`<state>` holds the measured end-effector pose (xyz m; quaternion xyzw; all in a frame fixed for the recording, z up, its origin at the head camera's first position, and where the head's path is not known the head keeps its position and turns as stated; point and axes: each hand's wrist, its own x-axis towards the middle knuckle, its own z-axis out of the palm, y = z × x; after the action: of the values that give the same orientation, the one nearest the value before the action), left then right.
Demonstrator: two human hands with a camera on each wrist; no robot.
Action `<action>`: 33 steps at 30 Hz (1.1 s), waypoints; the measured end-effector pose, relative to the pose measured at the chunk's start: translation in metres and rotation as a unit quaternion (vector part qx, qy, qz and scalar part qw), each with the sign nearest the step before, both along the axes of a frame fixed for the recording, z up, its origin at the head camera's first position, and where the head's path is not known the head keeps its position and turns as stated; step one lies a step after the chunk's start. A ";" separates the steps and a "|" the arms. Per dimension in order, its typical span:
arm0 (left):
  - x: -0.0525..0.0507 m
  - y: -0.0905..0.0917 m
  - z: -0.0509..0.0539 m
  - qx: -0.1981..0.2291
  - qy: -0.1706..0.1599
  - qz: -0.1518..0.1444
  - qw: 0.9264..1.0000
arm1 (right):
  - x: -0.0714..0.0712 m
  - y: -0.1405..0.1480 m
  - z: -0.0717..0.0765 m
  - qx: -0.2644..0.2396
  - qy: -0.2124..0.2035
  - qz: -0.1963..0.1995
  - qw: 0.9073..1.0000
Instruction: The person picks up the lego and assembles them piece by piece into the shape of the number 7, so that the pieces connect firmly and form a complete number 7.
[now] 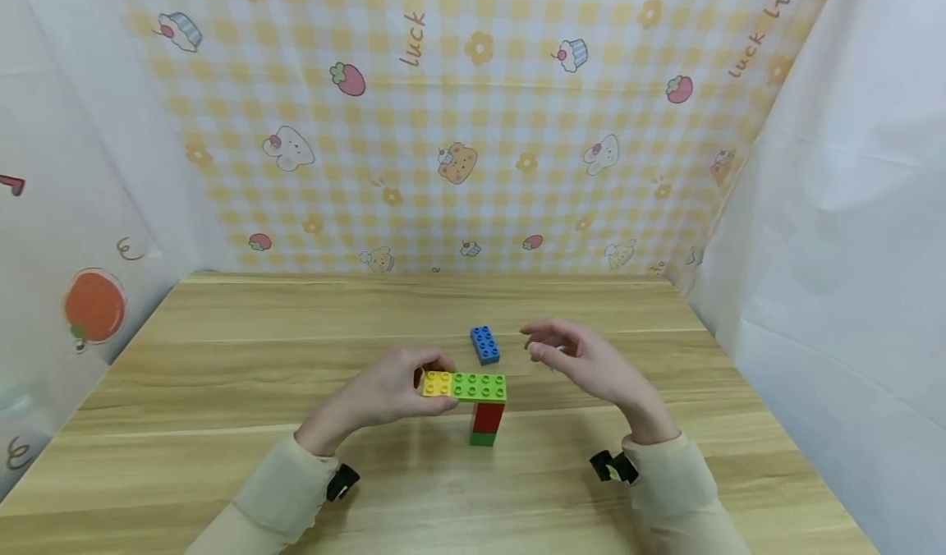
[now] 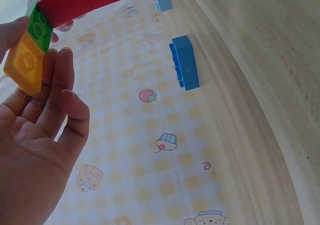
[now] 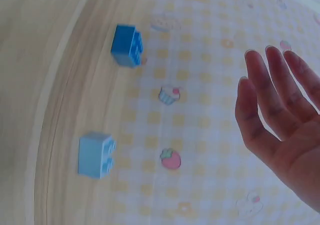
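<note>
At the table's middle stands a tower of toy building bricks: a dark green brick (image 1: 484,438) at the bottom, red bricks (image 1: 488,416) above it, and a light green brick (image 1: 479,387) lying across the top. A small yellow brick (image 1: 438,383) sits at the light green brick's left end. My left hand (image 1: 388,387) pinches the yellow brick, thumb in front and fingers behind. My right hand (image 1: 584,362) hovers to the right of the tower, fingers loosely bent and holding nothing. Under it is a light blue brick (image 3: 92,155), mostly hidden in the head view.
A blue brick (image 1: 484,345) lies behind the tower. The wooden table (image 1: 296,325) meets a yellow checked cloth (image 1: 473,112) at the back, with white cloth on both sides. Dark wrist mounts (image 1: 613,465) sit at the sleeves.
</note>
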<state>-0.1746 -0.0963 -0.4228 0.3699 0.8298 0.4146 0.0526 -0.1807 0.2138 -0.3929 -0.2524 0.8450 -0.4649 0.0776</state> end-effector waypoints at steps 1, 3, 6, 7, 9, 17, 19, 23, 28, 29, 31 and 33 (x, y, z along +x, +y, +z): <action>0.000 0.000 0.000 0.000 -0.001 0.000 1.000 | -0.001 0.004 0.000 0.000 0.000 -0.013 1.000; 0.001 0.001 0.000 0.000 -0.001 -0.001 1.000 | -0.004 0.011 -0.002 0.001 -0.002 -0.039 0.999; 0.001 0.000 0.000 0.002 -0.001 0.000 1.000 | -0.011 0.018 -0.007 -0.005 0.002 -0.056 0.998; 0.002 0.000 0.000 0.002 -0.002 0.000 1.000 | -0.013 0.020 -0.009 -0.008 0.001 -0.060 0.998; 0.002 0.000 0.000 0.000 -0.004 0.001 1.000 | -0.016 0.021 -0.013 -0.011 0.002 -0.063 0.998; 0.002 0.000 -0.001 0.002 0.000 0.004 1.000 | -0.030 0.007 -0.030 0.041 0.023 -0.101 0.994; 0.001 0.000 -0.001 0.004 0.004 0.002 1.000 | -0.035 0.002 -0.034 0.050 0.030 -0.121 0.991; 0.001 0.001 0.000 0.002 -0.001 -0.001 1.000 | -0.042 -0.011 -0.042 0.049 0.014 -0.149 0.988; 0.002 0.000 0.001 0.002 -0.008 0.004 1.000 | -0.054 -0.030 -0.051 0.039 -0.020 -0.152 0.987; 0.002 0.000 0.001 0.003 -0.008 0.005 1.000 | -0.056 -0.033 -0.053 0.040 -0.025 -0.151 0.987; 0.002 -0.001 0.002 0.003 -0.005 0.006 1.000 | -0.061 -0.039 -0.057 0.043 -0.040 -0.146 0.988; 0.002 0.000 0.003 0.001 -0.006 0.006 1.000 | -0.063 -0.045 -0.060 0.048 -0.057 -0.142 0.987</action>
<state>-0.1722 -0.0967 -0.4203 0.3627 0.8312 0.4177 0.0549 -0.2438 0.1691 -0.4529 -0.0991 0.8879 -0.4437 0.0710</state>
